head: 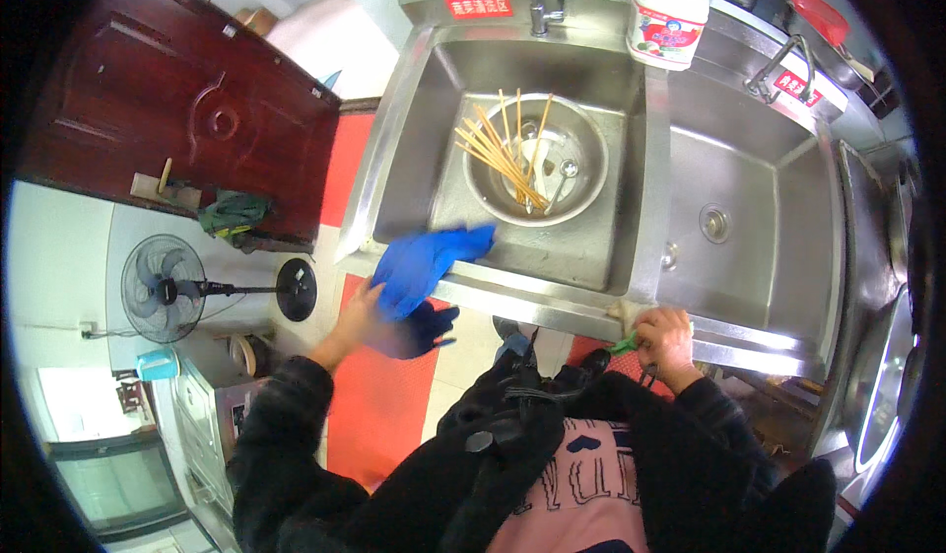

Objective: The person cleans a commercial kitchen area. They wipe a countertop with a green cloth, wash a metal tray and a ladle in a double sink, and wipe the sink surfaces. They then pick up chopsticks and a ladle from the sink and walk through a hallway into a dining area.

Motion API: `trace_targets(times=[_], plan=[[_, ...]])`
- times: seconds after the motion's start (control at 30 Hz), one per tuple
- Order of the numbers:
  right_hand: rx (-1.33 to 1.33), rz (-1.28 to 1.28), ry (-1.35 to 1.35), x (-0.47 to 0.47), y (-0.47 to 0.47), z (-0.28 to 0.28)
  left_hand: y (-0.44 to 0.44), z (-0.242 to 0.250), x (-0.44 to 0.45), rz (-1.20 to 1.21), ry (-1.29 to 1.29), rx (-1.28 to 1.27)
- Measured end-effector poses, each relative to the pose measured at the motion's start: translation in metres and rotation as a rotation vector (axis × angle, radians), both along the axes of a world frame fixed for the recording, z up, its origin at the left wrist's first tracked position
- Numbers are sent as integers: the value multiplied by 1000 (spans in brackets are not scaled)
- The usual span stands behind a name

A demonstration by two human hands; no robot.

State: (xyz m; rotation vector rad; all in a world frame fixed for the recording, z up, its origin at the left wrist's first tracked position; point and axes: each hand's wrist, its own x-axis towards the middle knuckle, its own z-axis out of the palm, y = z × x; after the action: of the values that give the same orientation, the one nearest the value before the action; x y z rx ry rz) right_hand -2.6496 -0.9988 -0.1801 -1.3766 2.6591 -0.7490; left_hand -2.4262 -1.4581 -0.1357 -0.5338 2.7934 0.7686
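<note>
My left hand (362, 313) grips the edge of a blue rubber glove (417, 265) over the front left corner of the left steel sink. A dark blue glove part (429, 329) hangs beside it, partly blurred. My right hand (665, 338) is closed around a beige and green cloth-like item (627, 320) at the front rim, near the divider between the sinks. Inside the left sink, a round metal basin (599, 176) holds a bundle of wooden chopsticks (495, 150), a white spoon (539, 172) and metal spoons (566, 170).
The right sink (732, 161) has a drain and its own faucet (783, 65). A white plastic jug (669, 24) stands on the divider, right of the left faucet (537, 6). At left are a dark red door (259, 124) and a standing fan (164, 287).
</note>
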Motion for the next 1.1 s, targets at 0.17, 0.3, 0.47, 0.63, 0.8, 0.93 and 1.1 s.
trace_targets(times=[0.17,0.3,0.47,0.63,0.8,0.93,1.1], plan=[[-23,30,-6,-5,9,5,4,-20,-11,203,241,77],[3,-4,8,-19,51,3,9,-35,-27,148,261,-164],[102,-264,78,-20,132,1,28,32,-60,-106,-393,-445],[128,-606,129,-14,136,-9,20,-4,-175,-6,-47,57],[154,-697,233,-17,120,-18,23,-178,-311,714,46,1034],[252,-750,231,-16,123,-23,47,-247,-374,1070,237,500],[306,-774,216,-20,109,-15,76,-263,-394,870,373,208]])
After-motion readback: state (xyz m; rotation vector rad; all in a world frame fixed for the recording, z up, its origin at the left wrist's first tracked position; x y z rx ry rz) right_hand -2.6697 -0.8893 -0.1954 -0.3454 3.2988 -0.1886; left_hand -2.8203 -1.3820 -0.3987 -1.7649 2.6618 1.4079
